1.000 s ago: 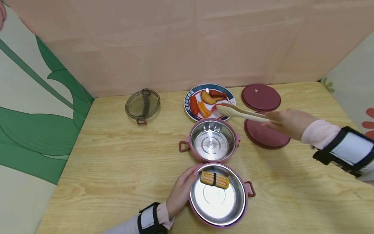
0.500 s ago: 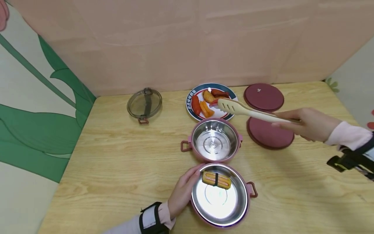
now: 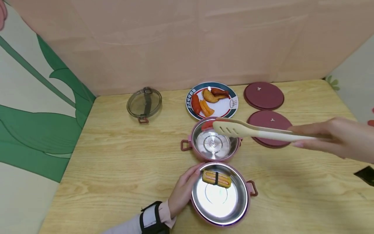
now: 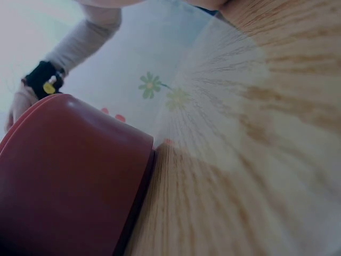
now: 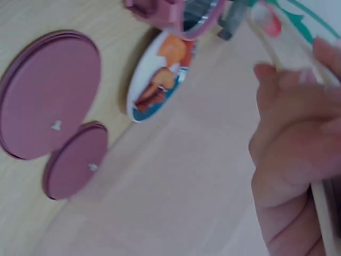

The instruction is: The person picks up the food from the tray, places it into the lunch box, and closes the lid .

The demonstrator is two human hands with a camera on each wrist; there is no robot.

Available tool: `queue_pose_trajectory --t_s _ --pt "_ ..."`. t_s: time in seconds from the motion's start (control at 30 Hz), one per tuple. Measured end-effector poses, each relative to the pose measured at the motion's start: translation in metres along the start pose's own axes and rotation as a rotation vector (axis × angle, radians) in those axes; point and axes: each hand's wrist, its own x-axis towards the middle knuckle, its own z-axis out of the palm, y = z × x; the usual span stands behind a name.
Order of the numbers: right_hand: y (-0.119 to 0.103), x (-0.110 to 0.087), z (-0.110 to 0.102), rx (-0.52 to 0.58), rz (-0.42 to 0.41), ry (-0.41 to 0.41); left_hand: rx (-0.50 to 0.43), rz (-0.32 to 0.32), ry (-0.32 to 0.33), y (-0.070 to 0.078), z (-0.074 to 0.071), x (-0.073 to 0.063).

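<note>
My right hand point(image 3: 336, 138) grips cream tongs point(image 3: 251, 130), which lie across the view over the far pink pot point(image 3: 236, 146). A red piece point(image 3: 208, 125), its kind unclear, sticks out from the tong tips and overlaps that pot's steel inside. In the right wrist view, red also shows between the tips of the tongs point(image 5: 287, 42). My left hand point(image 3: 182, 190) holds the near pink pot point(image 3: 246, 208) at its left rim, thumb at the edge. A toy hot dog with a black band point(image 3: 217, 179) lies inside it. The left wrist view shows the pot's outer wall point(image 4: 80, 176).
Behind the pots, a plate point(image 3: 232, 112) bears several toy foods, including a red sausage point(image 3: 195, 104) and a drumstick point(image 3: 219, 92). Two maroon lids point(image 3: 264, 96) lie to the right. A glass lid point(image 3: 140, 105) sits at the back left, near the wall.
The tongs have lifted the red piece off the plate and come toward the near side, now over the far pot. My left hand stays at the near pot.
</note>
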Motion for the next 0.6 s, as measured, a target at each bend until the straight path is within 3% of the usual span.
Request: queue_pose_trajectory --t_s 0.17,0.23,0.4,0.6 --pt "0.005 -0.017 0.005 -0.017 -0.28 0.053 -0.003 -0.025 -0.003 0.0 0.0 0.0" --pt "0.006 -0.022 0.008 -0.007 -0.352 0.024 0.0 -0.036 -0.003 0.0 0.0 0.0" --pt "0.004 -0.029 0.018 -0.059 -0.395 -0.032 -0.017 -0.016 -0.012 0.0 0.0 0.0" --pt "-0.013 -0.033 0.028 -0.099 -0.406 -0.01 -0.018 0.017 -0.006 -0.001 0.0 0.001"
